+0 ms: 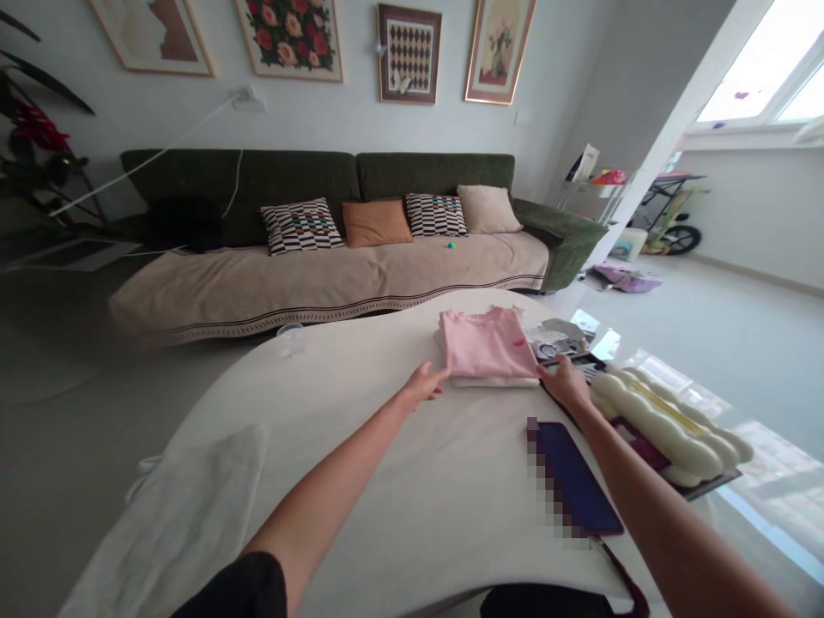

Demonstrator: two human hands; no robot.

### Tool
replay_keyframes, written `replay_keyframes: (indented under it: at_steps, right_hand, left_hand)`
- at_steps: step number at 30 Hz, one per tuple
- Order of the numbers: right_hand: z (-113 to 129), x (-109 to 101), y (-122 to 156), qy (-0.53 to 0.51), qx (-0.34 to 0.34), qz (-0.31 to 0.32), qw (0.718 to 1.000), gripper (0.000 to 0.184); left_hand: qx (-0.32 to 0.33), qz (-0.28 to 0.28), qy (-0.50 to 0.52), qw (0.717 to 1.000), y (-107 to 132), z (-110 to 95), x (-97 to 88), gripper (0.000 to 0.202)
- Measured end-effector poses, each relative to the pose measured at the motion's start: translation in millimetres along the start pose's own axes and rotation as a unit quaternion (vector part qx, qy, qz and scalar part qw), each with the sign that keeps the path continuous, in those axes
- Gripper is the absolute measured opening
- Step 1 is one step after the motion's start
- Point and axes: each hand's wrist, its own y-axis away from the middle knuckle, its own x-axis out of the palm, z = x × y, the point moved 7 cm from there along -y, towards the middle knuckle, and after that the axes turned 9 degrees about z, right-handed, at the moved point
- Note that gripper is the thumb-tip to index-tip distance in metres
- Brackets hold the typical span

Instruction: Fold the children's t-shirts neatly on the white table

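Note:
A folded pink shirt lies on top of a white folded garment, stacked near the far side of the white table. My left hand pinches the near left corner of the pink shirt between thumb and fingers. At the near right corner, my right hand has its fingertips closed on the shirt's edge. Both arms reach forward across the tabletop. Close by my right forearm lies a dark blue phone with a strap.
A white cloth lies at the table's left edge, and a clear cup stands at the far left. On the right are a cream puffy tissue-box cover and small items. A sofa stands beyond the table.

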Motion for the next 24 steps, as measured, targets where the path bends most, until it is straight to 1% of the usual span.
replay_keyframes:
  at_steps: [2,3,4,5,6,7,8,9,10,12,13,14,15,16,17,19,20,22,23,24]
  right_hand:
    - [-12.3,33.5,25.8,0.045,0.01,0.004,0.999,0.046]
    - [-13.4,54.8,42.0,0.051,-0.002,0.02,0.998,0.043]
    - [-10.4,78.3,60.4,0.061,-0.028,0.042,0.997,0.039]
    - [-0.7,103.9,81.8,0.085,-0.09,0.072,0.99,0.037]
    - [9.7,127.5,105.8,0.102,-0.15,0.09,0.979,0.035]
    - [19.2,149.6,131.0,0.112,-0.197,0.109,0.968,0.034]
    - [27.8,169.2,156.2,0.119,-0.235,0.126,0.956,0.034]
    - [34.7,185.2,179.6,0.126,-0.257,0.138,0.948,0.034]
    - [39.8,197.8,200.3,0.135,-0.266,0.145,0.943,0.035]
    - [45.6,213.2,230.4,0.157,-0.259,0.144,0.942,0.039]
    - [46.8,217.1,239.7,0.167,-0.248,0.14,0.944,0.04]
    - [47.3,219.3,245.7,0.174,-0.238,0.135,0.946,0.041]
    - [47.7,220.3,249.1,0.178,-0.23,0.129,0.948,0.042]
    - [48.4,220.5,250.8,0.178,-0.226,0.125,0.949,0.042]
    - [49.6,220.4,251.8,0.177,-0.227,0.122,0.95,0.042]
    - [53.9,220.0,255.0,0.172,-0.237,0.121,0.948,0.039]
    - [57.4,220.1,258.2,0.169,-0.244,0.124,0.947,0.038]
    - [67.0,221.7,268.2,0.169,-0.253,0.133,0.943,0.036]
    - [72.9,222.8,274.2,0.172,-0.252,0.139,0.942,0.036]
    - [79.6,224.0,280.4,0.177,-0.25,0.146,0.941,0.036]
  left_hand:
    - [-0.014,-0.019,-0.03,0.999,26.6,44.7,-15.5,0.046]
    - [-0.013,-0.023,-0.046,0.999,44.2,64.0,-25.8,0.044]
    - [-0.005,-0.025,-0.067,0.997,64.1,79.9,-37.9,0.041]
    - [0.019,-0.026,-0.106,0.994,85.9,90.7,-51.8,0.039]
    - [0.041,-0.039,-0.143,0.988,109.5,98.9,-69.3,0.037]
    - [0.058,-0.063,-0.179,0.98,134.6,105.0,-90.2,0.036]
    - [0.071,-0.101,-0.215,0.969,160.9,108.8,-114.4,0.034]
    - [0.078,-0.15,-0.252,0.953,188.1,111.4,-140.8,0.033]
    - [0.079,-0.203,-0.295,0.93,215.6,113.0,-167.3,0.033]
    - [0.063,-0.297,-0.395,0.867,267.4,117.2,-213.9,0.034]
    - [0.043,-0.324,-0.445,0.834,288.8,121.9,-230.9,0.036]
    - [0.015,-0.335,-0.489,0.805,305.9,129.3,-243.0,0.038]
    - [-0.015,-0.333,-0.525,0.783,319.2,138.4,-250.1,0.04]
    - [-0.039,-0.326,-0.553,0.766,329.2,147.8,-252.3,0.043]
    - [-0.053,-0.317,-0.573,0.754,336.7,156.0,-249.7,0.045]
    - [-0.047,-0.302,-0.599,0.74,345.9,165.0,-234.4,0.046]
    - [-0.031,-0.289,-0.606,0.74,347.7,165.8,-224.3,0.044]
    - [0.003,-0.237,-0.61,0.756,345.0,163.4,-206.8,0.037]
    - [0.018,-0.211,-0.608,0.765,341.3,160.1,-202.6,0.034]
    - [0.029,-0.198,-0.606,0.77,336.6,155.2,-203.1,0.033]
